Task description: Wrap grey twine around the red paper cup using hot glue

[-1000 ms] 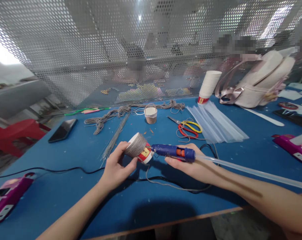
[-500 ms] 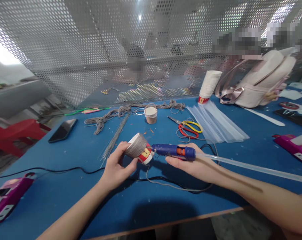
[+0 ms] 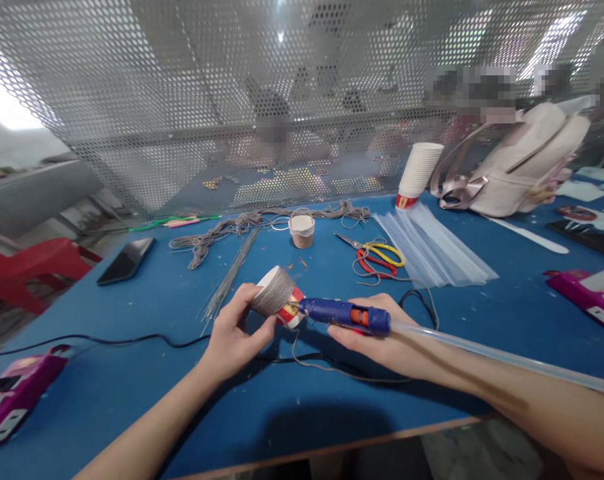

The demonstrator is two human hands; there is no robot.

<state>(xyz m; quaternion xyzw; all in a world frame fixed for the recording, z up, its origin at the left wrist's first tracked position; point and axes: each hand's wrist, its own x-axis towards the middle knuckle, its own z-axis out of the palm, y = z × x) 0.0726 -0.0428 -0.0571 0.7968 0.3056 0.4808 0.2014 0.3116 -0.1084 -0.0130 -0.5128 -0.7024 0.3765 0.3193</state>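
Note:
My left hand (image 3: 242, 327) grips a paper cup (image 3: 296, 313) tilted on its side, its open mouth toward the upper left. Grey cord (image 3: 277, 291) is wound round the upper part of the cup, while the red and white base end stays bare. In my right hand (image 3: 377, 340) is a blue hot glue gun (image 3: 337, 311), its nozzle at the cup's red band by the edge of the cord. A long clear glue stick (image 3: 462, 348) sticks out of the gun's back over my forearm. Loose cord trails from the cup across the table.
Behind the cup stands a small cord-trimmed cup (image 3: 302, 232). Scissors (image 3: 377, 257), clear plastic strips (image 3: 427, 247), a stack of paper cups (image 3: 420, 175) and a backpack (image 3: 522, 163) lie to the right. A phone (image 3: 126, 261) and grey cord bundles (image 3: 217, 233) are left. Black cables cross the table.
The glue gun has shifted slightly left and down, its nozzle moving along the cup's red band. My left hand and the cup stay nearly still.

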